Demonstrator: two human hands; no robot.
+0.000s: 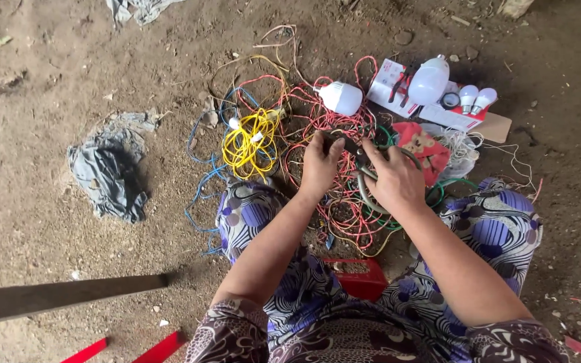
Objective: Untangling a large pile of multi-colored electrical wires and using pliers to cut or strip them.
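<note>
Over tangled wires [344, 202], both hands [321, 165], pliers [361, 153]

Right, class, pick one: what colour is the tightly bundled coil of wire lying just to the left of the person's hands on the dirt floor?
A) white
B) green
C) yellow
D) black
C: the bundled coil of wire beside the left hand is bright yellow, set among looser red and blue wires.

Yellow wire coil [250, 144], red wire tangle [334, 117], white bulbs [341, 97], purple-patterned garment [250, 215], grey rag [109, 171].
</note>
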